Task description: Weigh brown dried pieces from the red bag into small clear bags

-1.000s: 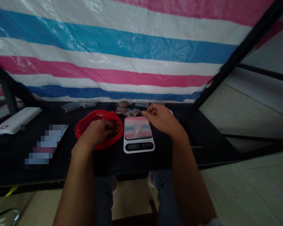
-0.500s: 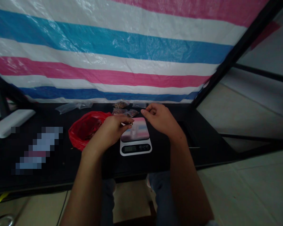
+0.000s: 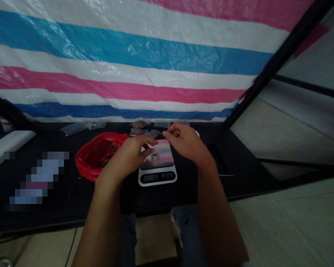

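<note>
A white digital kitchen scale (image 3: 157,176) with a shiny reflective plate lies in front of me. On its plate sits a small whitish cup-like piece (image 3: 155,157) with brown bits at its top, and a small brown bit (image 3: 147,160) lies beside it. Over the plate's left side hovers my left hand (image 3: 133,152), thumb and forefinger apart, holding nothing. Beyond the plate's right corner is my right hand (image 3: 185,142), its fingers curled and thumb close to forefinger; whatever they may hold is too small to see. A red plastic bag (image 3: 86,159) with brown dried pieces inside stands open left of the scale.
Behind the scale lie clear bags of brown bits (image 3: 140,123) and flat clear bags (image 3: 83,127). A black phone-like slab (image 3: 219,157) lies right, a white box (image 3: 12,144) far left, near a blurred-out item (image 3: 40,178). Striped sheeting (image 3: 144,81) hangs behind the black table.
My left thumb and forefinger have parted and let go of a small brown piece over the scale plate. My right hand stays nearly in place. The view has shifted slightly.
</note>
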{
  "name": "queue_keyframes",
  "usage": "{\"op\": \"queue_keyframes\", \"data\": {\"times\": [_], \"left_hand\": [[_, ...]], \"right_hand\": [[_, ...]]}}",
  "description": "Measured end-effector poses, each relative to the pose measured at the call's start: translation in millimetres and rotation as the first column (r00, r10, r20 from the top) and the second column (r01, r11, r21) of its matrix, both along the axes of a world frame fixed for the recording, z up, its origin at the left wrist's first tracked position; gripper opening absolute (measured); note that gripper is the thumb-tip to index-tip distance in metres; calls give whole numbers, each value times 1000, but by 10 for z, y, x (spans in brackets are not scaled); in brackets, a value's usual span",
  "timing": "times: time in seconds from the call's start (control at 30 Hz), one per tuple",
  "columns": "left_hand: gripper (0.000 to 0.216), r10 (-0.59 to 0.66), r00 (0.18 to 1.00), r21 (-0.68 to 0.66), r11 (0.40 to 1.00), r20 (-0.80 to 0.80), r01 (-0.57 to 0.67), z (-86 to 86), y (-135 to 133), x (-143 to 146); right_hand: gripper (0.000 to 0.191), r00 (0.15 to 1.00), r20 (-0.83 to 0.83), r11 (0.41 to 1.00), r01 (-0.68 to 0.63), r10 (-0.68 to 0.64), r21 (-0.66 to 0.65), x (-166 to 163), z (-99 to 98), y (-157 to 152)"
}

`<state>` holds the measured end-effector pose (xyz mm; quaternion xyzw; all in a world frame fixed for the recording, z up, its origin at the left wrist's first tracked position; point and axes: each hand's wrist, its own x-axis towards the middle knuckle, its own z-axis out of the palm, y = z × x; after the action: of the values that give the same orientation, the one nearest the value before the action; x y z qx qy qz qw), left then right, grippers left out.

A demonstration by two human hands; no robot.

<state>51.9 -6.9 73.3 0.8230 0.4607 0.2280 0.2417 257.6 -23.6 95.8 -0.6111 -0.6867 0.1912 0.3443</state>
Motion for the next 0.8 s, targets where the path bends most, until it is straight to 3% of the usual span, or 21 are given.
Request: {"op": "queue_keyframes", "data": {"times": [0.17, 0.27, 0.37, 0.47, 0.63, 0.73, 0.8], "left_hand": [[23, 51, 984, -155, 985, -170, -78, -110, 52, -191], [19, -18, 986, -248, 968, -168, -25, -190, 80, -219], [21, -73, 989, -261, 965, -130, 37, -194, 83, -210], [22, -54, 993, -182, 983, -105, 34, -135, 64, -201], [30, 0, 1000, 88, 996, -29, 3, -64, 33, -111], [34, -9, 999, 107, 994, -33, 13, -74, 49, -130], [35, 57, 997, 86, 995, -51, -52, -102, 80, -264]], "right_hand": [[21, 1000, 24, 999, -10, 11, -40, -1, -62, 45], [23, 1000, 26, 998, -7, 9, -56, -24, -71, 56], [24, 1000, 26, 998, -12, 13, -61, -48, -69, 56], [23, 1000, 23, 998, -10, 12, -55, -61, -68, 55], [22, 1000, 11, 999, -19, 19, -34, -87, -52, 53], [20, 999, 10, 999, -51, 51, -16, -168, -19, 30], [20, 994, 3, 994, -113, 113, -12, -280, 4, 5]]}}
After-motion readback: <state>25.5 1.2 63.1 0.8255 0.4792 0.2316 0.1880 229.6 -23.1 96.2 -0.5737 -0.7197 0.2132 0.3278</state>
